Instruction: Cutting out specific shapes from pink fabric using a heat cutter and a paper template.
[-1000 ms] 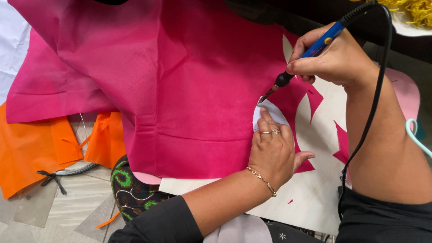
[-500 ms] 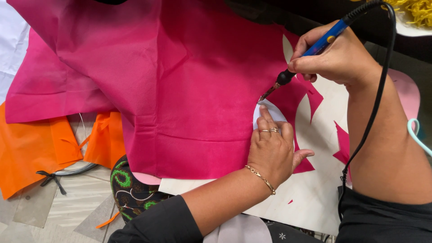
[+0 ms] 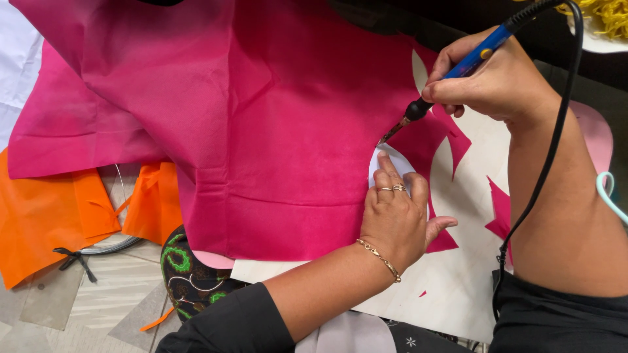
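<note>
Hands work a sheet of bright pink fabric point(image 3: 261, 131) spread across a pale board point(image 3: 458, 287) on the table. The right hand point(image 3: 497, 82) is clamped around a blue-handled hot cutting tool point(image 3: 458, 72), held like a pen, its dark metal tip touching the cut edge of the pink fabric just above the left hand's fingertips. A black cord point(image 3: 556, 131) runs from the top of the tool, loops over the right wrist and drops along the forearm. The left hand point(image 3: 399, 219) lies flat, fingers together and pressed down on the fabric edge beside a white curved piece point(image 3: 386, 163) that shows in the cut-out gap; the hand grips nothing. It wears rings on two fingers and a thin gold bracelet point(image 3: 379, 258) at the wrist. Pointed pink offcuts point(image 3: 500, 209) lie on the board to the right, near the right forearm. At the left, orange fabric point(image 3: 46, 216) pokes out from under the pink sheet, with a small black bow point(image 3: 73, 258) resting by its lower edge. A dark cloth patterned in green and white point(image 3: 186, 274) sits below the pink fabric, just beside the left sleeve.
</note>
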